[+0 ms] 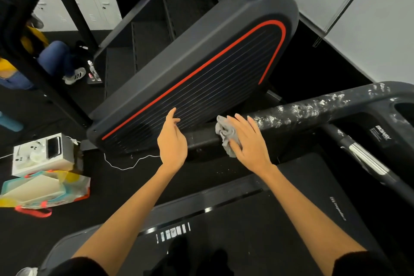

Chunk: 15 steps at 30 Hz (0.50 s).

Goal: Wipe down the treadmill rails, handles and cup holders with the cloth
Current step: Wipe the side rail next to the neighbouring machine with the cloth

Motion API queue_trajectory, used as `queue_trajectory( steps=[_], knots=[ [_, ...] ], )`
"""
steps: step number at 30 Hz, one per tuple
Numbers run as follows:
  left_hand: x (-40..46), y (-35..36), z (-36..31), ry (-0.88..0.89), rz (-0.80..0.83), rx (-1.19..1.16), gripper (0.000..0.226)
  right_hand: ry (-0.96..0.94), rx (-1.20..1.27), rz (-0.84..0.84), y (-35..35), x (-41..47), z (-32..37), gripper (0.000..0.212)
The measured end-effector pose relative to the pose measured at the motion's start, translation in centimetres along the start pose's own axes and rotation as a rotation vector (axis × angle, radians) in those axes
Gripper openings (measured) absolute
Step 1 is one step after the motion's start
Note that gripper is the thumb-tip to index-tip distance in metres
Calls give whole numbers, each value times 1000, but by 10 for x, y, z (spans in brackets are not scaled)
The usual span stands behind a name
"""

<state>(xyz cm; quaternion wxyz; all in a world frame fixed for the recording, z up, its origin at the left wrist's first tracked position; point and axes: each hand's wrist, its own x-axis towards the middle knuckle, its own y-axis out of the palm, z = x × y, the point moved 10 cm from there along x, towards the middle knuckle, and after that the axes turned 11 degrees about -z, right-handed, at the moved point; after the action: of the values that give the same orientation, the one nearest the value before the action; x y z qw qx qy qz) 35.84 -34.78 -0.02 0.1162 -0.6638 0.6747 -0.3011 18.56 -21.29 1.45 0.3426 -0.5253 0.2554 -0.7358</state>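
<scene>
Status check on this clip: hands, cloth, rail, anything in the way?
Right hand pressing grey cloth flat on the rail. Left hand open, empty, beside it. White residue on the rail right of the cloth. Nothing blocking.

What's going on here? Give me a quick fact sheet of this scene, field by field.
activity: wiping a treadmill rail
right hand: pressing a crumpled grey cloth on the rail
left hand: open, empty, hovering beside the rail's end
rail: dark, with white residue to the right of the cloth
rail under and left of the cloth: looks mostly free of residue
treadmill belt: black, below the arms
floor at left: white box, colourful bag, white cable
</scene>
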Motion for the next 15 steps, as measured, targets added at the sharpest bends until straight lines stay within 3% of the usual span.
queue_trajectory(
  steps=[5,12,15],
  knots=[
    [-1,-4,-1,-42,-35,-100,40,300,-137,-113,10,33,5,28],
    [-4,-13,-4,-112,-56,-284,45,129,53,-54,40,44,74,19],
    [-4,-11,0,-163,-30,-358,43,7,94,-31,50,20,100,38]
  ],
)
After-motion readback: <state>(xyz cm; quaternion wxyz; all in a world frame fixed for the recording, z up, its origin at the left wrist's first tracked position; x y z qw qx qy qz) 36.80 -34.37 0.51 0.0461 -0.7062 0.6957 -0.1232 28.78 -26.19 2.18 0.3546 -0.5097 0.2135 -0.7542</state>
